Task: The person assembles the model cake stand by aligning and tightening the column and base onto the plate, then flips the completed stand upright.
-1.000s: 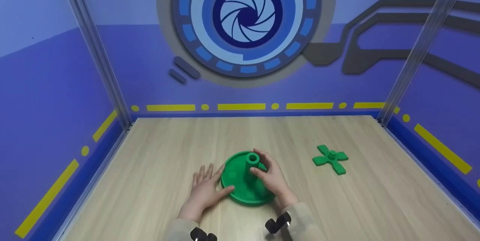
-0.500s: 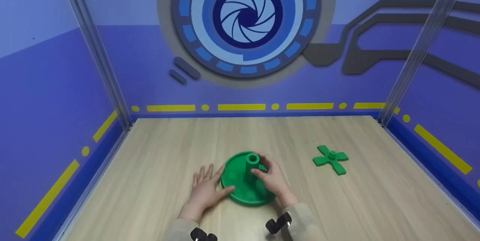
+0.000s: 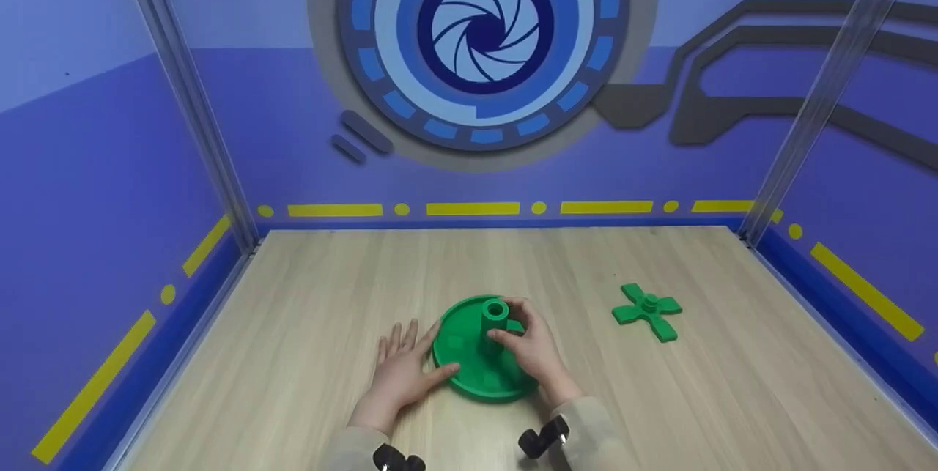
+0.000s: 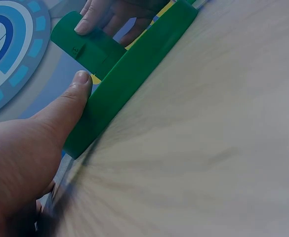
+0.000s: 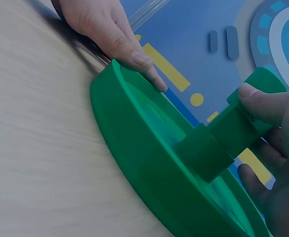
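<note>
A round green dish (image 3: pixel 469 379) with a raised rim sits on the wooden table. From its middle rises a hollow green tube (image 5: pixel 235 129), upright in the head view; a seam shows where it meets a wider socket (image 5: pixel 203 153) on the dish. My right hand (image 3: pixel 536 350) grips the tube's upper part, thumb on the near side and some fingers hidden behind it. On the dish's left side, my left hand (image 3: pixel 401 377) rests with straight, spread fingers, its thumb over the rim and its index finger along the edge.
A green four-armed cross piece (image 3: pixel 646 312) with a round, threaded-looking peg lies on the table (image 3: pixel 330 288) to the right. Blue printed panels (image 3: pixel 242 134) wall in the back and both sides, with metal posts (image 3: pixel 192 97) in the corners.
The right hand's fingers have shifted slightly around the tube, their tips drawing a little nearer. The dish, left hand and cross piece look unmoved.
</note>
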Demonstrator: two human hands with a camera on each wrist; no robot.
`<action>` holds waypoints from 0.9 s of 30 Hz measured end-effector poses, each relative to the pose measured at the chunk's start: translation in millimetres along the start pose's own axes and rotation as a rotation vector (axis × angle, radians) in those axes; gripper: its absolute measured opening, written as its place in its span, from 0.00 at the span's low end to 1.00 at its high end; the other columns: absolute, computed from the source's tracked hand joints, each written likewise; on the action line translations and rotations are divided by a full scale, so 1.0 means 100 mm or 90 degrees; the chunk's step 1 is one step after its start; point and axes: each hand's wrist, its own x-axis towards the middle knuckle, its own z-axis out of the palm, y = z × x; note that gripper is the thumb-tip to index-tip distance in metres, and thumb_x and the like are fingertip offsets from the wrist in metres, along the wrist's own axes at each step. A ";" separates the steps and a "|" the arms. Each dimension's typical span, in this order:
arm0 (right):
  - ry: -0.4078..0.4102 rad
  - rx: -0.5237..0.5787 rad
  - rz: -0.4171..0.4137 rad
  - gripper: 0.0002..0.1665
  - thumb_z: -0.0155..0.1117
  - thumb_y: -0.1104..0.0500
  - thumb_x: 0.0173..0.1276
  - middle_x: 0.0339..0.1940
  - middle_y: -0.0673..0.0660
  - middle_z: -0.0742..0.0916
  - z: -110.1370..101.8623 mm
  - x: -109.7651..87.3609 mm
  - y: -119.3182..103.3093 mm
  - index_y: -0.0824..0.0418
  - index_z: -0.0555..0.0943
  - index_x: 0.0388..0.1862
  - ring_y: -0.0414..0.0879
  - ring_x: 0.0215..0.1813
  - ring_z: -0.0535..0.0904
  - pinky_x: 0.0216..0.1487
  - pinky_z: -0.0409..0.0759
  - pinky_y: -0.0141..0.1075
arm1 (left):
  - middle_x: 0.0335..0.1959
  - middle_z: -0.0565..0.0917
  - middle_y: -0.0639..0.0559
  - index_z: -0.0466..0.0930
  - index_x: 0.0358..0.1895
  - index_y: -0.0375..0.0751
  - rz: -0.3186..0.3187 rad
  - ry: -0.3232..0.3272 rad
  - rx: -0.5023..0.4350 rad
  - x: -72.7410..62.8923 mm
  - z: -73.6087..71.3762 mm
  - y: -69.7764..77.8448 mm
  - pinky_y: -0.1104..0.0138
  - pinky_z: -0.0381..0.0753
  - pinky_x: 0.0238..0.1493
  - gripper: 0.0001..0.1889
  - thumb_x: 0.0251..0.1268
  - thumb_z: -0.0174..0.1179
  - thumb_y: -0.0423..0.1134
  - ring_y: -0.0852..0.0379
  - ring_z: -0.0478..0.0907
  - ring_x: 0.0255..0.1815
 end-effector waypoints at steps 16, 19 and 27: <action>-0.022 0.026 -0.022 0.39 0.77 0.61 0.64 0.68 0.65 0.81 -0.04 0.01 0.00 0.64 0.72 0.71 0.62 0.72 0.74 0.75 0.69 0.58 | 0.83 0.55 0.31 0.60 0.81 0.53 -0.005 -0.001 0.003 0.01 0.02 0.00 0.31 0.37 0.81 0.48 0.63 0.62 0.71 0.27 0.42 0.85; -0.060 0.044 -0.038 0.38 0.72 0.63 0.68 0.72 0.67 0.78 -0.08 0.01 -0.01 0.66 0.70 0.75 0.63 0.77 0.70 0.81 0.60 0.61 | 0.83 0.55 0.31 0.60 0.81 0.53 -0.005 -0.003 0.003 0.01 0.02 0.00 0.31 0.37 0.81 0.48 0.63 0.61 0.71 0.27 0.42 0.85; -0.095 0.043 -0.040 0.33 0.65 0.66 0.73 0.72 0.69 0.78 -0.09 0.00 -0.03 0.66 0.70 0.75 0.65 0.78 0.68 0.81 0.61 0.60 | 0.83 0.54 0.31 0.60 0.82 0.52 -0.006 -0.005 0.002 0.01 0.01 0.00 0.31 0.36 0.81 0.48 0.63 0.61 0.71 0.27 0.41 0.85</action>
